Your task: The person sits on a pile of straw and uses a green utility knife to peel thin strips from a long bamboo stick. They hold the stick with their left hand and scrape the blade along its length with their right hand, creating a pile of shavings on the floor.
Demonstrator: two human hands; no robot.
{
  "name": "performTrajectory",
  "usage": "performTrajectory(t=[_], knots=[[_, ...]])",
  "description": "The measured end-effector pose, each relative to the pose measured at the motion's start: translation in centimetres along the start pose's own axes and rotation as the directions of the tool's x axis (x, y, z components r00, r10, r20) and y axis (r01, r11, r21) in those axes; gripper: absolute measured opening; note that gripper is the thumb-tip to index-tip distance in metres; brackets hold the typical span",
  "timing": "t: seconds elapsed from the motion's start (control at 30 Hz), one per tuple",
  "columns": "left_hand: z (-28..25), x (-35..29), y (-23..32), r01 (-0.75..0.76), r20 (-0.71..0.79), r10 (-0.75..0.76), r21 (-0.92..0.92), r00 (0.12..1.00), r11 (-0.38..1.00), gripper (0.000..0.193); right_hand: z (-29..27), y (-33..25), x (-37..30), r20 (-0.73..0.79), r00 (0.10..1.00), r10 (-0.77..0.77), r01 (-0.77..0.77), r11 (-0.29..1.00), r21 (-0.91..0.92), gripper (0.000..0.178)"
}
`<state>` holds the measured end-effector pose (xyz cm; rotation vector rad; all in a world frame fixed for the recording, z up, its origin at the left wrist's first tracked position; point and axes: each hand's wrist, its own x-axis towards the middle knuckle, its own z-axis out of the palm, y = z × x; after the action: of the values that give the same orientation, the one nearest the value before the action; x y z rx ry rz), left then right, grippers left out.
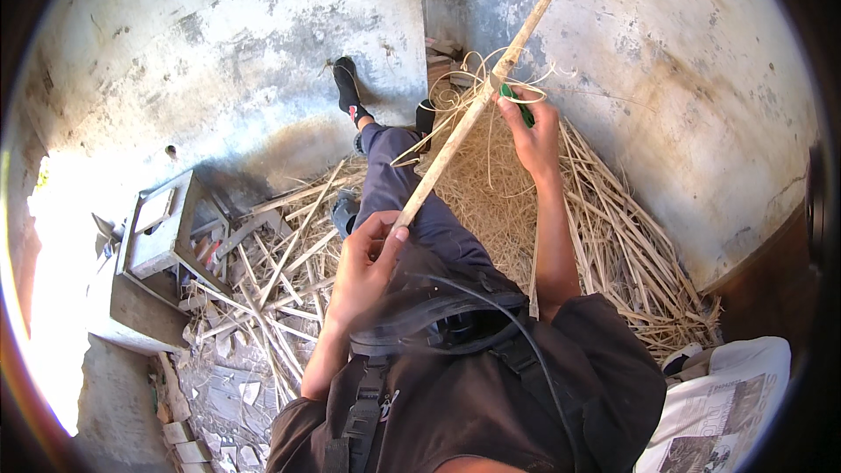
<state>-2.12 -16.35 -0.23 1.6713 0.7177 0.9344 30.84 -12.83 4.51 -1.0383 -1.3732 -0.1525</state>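
My left hand (363, 263) grips the lower end of a long, pale wooden stick (457, 133) that slants up and away to the right. Farther up the stick, my right hand (534, 133) is closed around a green-handled knife (518, 103). Its blade, mostly hidden, seems to touch the stick. Thin curled wood shavings (464, 98) hang around the stick beside that hand.
Loose shavings (477, 201) cover the floor between my legs and the right wall. Split sticks (626, 245) are heaped at the right, with more sticks (285, 276) at the left near a wooden stool (162, 228). A printed white sack (727, 403) lies at lower right.
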Motion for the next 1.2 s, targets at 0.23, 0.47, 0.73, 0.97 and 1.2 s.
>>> performTrajectory(t=[0.23, 0.47, 0.73, 0.97, 1.2], knots=[[0.3, -0.7, 0.6, -0.031, 0.004, 0.031, -0.014, 1.0, 0.999, 0.026, -0.5, -1.4, -0.4, -0.022, 1.0, -0.001, 0.001, 1.0, -0.02, 0.039], [0.4, -1.0, 1.0, -0.029, 0.018, 0.029, 0.009, 0.999, 1.0, 0.026, -1.0, -1.9, -1.2, -0.068, 0.998, -0.013, 0.01, 0.999, -0.042, 0.04], [0.4, -0.9, 1.2, -0.029, 0.051, 0.031, -0.034, 0.998, 0.999, 0.027, -1.2, -0.9, -1.3, 0.197, 0.962, 0.188, -0.264, 0.827, 0.497, 0.042], [0.4, -0.2, 0.6, -0.107, -0.048, 0.108, 0.017, 0.993, 0.994, 0.03, 0.7, -2.2, -2.8, 0.171, 0.981, -0.088, 0.063, 0.987, 0.147, 0.04], [0.1, -0.2, 1.7, -0.043, -0.033, 0.041, -0.07, 0.999, 0.997, 0.027, 2.3, -5.3, -4.2, 0.148, 0.962, -0.228, 0.238, 0.97, -0.051, 0.033]])
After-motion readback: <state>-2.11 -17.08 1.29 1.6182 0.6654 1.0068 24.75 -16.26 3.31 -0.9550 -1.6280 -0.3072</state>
